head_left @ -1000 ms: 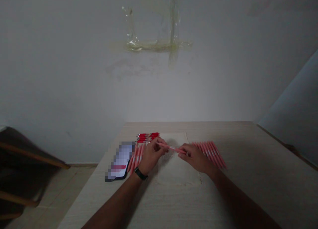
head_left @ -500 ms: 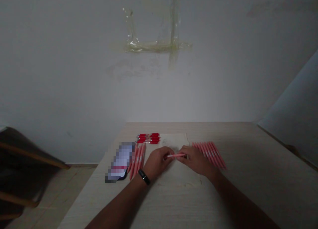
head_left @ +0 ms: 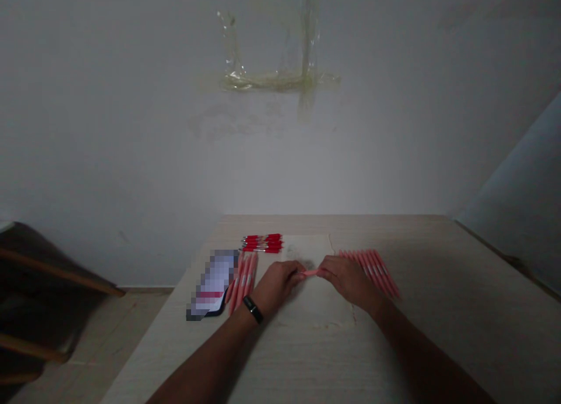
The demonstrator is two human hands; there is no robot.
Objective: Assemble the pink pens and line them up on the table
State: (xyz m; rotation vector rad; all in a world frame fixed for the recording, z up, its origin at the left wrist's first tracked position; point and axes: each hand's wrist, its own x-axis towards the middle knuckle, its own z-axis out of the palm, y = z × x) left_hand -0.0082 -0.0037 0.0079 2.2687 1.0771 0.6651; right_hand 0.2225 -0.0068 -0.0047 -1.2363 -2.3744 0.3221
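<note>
Between my two hands is a pink pen (head_left: 311, 272), held level over a pale cloth-like sheet (head_left: 322, 310). My left hand (head_left: 280, 281) pinches its left end, and a black band circles that wrist. My right hand (head_left: 344, 280) grips the other end, its fingers closed around it. Only a short middle stretch of the pen shows; the fingers hide the rest. Just right of my right hand lies a slanted row of several pink pens (head_left: 379, 272). Several more pink pens (head_left: 243, 281) rest to the left of my left hand.
Several red pens (head_left: 262, 243) lie stacked at the sheet's upper left corner. A phone (head_left: 214, 284), its screen blurred, sits at the table's left side. The wooden table (head_left: 307, 369) meets a wall (head_left: 333, 176) bearing old tape. Dark furniture with wooden bars (head_left: 56, 275) stands at left.
My right hand has slid a little left along the pen, and less of the pen shows between my hands. The pen piles have stayed in place.
</note>
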